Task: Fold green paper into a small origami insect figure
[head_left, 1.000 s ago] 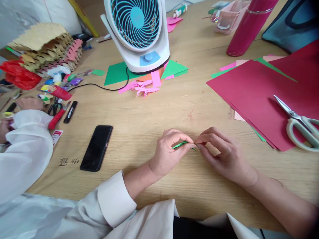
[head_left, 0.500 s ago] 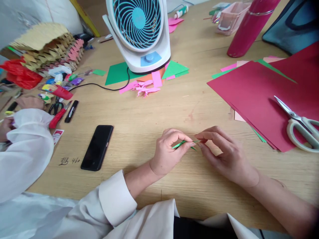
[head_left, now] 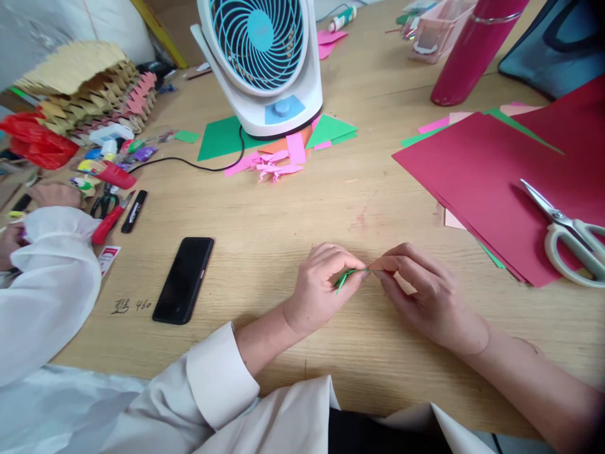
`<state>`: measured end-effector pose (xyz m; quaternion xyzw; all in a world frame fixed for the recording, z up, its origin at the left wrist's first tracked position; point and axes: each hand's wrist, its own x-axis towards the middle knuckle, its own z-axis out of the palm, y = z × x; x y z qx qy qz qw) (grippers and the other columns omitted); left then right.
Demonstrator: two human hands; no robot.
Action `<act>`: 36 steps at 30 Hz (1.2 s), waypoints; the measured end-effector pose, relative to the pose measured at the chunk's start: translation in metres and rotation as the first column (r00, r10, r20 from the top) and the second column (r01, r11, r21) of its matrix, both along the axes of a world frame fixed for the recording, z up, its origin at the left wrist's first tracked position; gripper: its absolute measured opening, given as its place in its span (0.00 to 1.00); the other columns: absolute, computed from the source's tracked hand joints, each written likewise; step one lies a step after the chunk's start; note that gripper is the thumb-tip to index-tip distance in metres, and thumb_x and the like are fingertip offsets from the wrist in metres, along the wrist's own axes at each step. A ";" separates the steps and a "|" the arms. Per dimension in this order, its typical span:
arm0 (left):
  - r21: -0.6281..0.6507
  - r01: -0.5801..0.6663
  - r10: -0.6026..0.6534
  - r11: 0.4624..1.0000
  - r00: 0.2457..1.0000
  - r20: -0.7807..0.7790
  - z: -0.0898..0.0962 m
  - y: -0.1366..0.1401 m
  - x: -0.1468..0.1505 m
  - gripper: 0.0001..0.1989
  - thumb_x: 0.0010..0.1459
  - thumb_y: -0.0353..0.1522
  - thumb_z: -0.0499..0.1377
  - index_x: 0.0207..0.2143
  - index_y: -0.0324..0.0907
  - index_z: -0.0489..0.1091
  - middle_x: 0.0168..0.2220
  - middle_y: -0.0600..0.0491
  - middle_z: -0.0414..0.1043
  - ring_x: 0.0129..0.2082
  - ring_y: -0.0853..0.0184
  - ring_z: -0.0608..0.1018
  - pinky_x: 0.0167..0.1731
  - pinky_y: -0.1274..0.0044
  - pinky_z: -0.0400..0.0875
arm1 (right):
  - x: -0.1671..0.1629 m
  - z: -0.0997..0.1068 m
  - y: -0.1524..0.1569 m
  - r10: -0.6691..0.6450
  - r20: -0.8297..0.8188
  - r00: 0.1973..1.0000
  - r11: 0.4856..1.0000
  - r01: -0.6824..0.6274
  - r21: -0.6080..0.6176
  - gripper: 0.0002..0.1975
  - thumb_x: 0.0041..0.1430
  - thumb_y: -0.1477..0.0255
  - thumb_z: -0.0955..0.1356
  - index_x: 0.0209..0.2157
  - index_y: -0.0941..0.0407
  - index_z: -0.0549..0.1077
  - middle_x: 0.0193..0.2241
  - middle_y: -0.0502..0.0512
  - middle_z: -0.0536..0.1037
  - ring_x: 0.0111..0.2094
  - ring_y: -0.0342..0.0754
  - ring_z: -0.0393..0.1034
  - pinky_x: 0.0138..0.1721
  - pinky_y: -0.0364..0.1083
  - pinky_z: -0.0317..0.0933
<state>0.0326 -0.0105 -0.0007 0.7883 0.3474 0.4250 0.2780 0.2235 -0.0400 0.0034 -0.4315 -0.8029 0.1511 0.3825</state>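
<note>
A small piece of folded green paper (head_left: pixel 344 278) is pinched between the thumb and forefinger of my left hand (head_left: pixel 317 287), just above the table (head_left: pixel 265 252). Its narrow end sticks out toward the right. There my right hand (head_left: pixel 423 293) has its thumb and fingertips pressed together on the tip, almost touching the left fingertips. The fingers hide much of the paper. Farther back, folded pink paper figures (head_left: pixel 276 169) lie in front of the fan (head_left: pixel 278 113).
A black phone (head_left: pixel 184 280) lies to the left. Scissors (head_left: pixel 562 221) rest on red paper sheets (head_left: pixel 477 170) at right. Behind them stands a magenta bottle (head_left: pixel 466 60). At far left, a co-worker's white sleeve (head_left: pixel 57 265) reaches over the table beside a red-handled cutter (head_left: pixel 111 221).
The green paper has turned in my left fingers, its wider end now pointing down and left. My right fingertips have closed on its narrow tip. Both hands stay in nearly the same place.
</note>
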 end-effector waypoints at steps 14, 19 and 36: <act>0.029 -0.040 0.041 0.999 0.997 -0.060 0.000 0.000 0.001 0.06 0.57 0.27 0.60 0.27 0.42 0.68 0.26 0.55 0.71 0.30 0.68 0.73 0.37 0.72 0.67 | 0.002 -0.001 0.001 -0.012 0.051 0.999 1.000 0.012 0.004 0.10 0.61 0.81 0.67 0.44 0.57 0.70 0.37 0.57 0.73 0.36 0.48 0.69 0.36 0.48 0.64; 0.048 -0.003 0.007 0.999 0.996 -0.085 -0.002 0.001 0.000 0.05 0.56 0.26 0.61 0.28 0.41 0.69 0.26 0.55 0.72 0.31 0.67 0.73 0.37 0.72 0.66 | 0.003 -0.003 0.004 0.044 0.066 0.997 0.999 -0.045 0.013 0.09 0.62 0.81 0.66 0.42 0.54 0.70 0.34 0.55 0.73 0.34 0.48 0.68 0.36 0.49 0.63; -0.235 -0.027 0.064 0.972 0.986 0.153 0.001 -0.001 0.001 0.02 0.57 0.28 0.65 0.31 0.40 0.75 0.31 0.52 0.78 0.34 0.67 0.78 0.40 0.73 0.71 | 0.002 0.006 0.006 0.082 -0.145 0.986 0.921 -0.131 -0.366 0.10 0.67 0.74 0.63 0.48 0.54 0.70 0.43 0.57 0.73 0.43 0.48 0.70 0.43 0.47 0.65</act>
